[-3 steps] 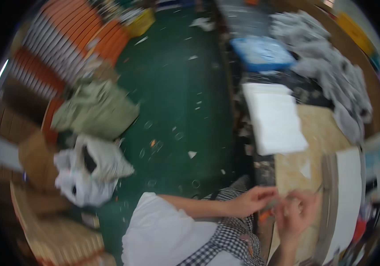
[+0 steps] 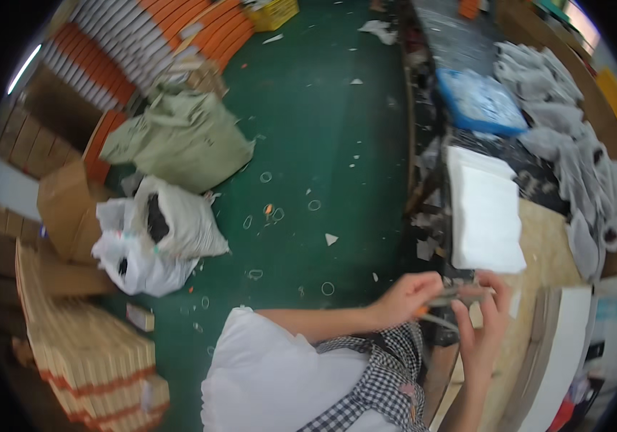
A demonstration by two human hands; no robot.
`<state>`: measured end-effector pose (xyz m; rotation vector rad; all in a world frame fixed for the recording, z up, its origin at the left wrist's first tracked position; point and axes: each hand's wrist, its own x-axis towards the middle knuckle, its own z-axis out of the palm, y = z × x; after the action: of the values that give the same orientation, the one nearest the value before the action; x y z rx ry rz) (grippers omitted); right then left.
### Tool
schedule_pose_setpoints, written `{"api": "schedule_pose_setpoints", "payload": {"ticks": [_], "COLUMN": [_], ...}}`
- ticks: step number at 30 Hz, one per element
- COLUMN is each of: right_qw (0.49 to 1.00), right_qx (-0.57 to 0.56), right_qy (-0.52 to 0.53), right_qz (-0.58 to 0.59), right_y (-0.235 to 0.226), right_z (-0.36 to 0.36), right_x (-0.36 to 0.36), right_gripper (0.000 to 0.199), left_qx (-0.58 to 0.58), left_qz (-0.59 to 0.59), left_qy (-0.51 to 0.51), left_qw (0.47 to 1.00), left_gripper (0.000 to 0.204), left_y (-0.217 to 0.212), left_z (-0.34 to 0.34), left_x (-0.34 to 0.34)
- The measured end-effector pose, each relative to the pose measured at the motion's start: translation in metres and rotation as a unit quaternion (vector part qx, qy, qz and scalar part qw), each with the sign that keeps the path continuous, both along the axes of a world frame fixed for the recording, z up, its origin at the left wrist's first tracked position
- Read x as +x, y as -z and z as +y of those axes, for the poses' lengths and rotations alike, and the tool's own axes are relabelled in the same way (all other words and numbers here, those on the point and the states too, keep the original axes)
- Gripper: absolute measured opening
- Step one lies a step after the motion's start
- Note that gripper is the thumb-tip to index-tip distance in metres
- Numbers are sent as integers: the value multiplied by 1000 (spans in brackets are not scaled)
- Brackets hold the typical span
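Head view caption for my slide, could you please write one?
Both hands, left hand and right hand, pinch a small blurred object together beside a white stack on the workbench.

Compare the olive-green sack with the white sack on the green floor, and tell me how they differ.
The olive-green sack is a dull green and looks closed over; the white sack is pale and gapes open, showing something dark inside. The olive-green sack looks the bigger and lies nearer the orange-edged stacks; the white sack lies nearer the person, against another white bag. Both are soft, crumpled, and slumped on the floor.
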<state>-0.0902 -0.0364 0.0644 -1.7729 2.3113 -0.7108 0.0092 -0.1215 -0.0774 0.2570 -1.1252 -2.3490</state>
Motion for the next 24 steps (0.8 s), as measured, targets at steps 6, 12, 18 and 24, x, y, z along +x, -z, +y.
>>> {"api": "schedule_pose_setpoints", "payload": {"ticks": [6, 12, 18, 24], "right_qw": [989, 971, 955, 854], "right_qx": [50, 154, 104, -60], "right_qy": [-67, -12, 186, 471], "right_qz": [-120, -182, -205, -211], "right_y": [72, 109, 111, 116], "right_z": [-58, 10, 97, 244], "right_x": [57, 57, 43, 63], "right_gripper": [47, 39, 34, 33], "left_qx": [-509, -471, -631, -490], "left_qz": [-619, -821, -410, -30], "left_qy": [-229, -132, 103, 455], "left_qw": [552, 295, 651, 743], "left_gripper": [34, 78, 24, 19], "left_y": [144, 204, 170, -18], "left_z": [-211, -301, -220, -38], "left_x": [246, 374, 130, -80]}}
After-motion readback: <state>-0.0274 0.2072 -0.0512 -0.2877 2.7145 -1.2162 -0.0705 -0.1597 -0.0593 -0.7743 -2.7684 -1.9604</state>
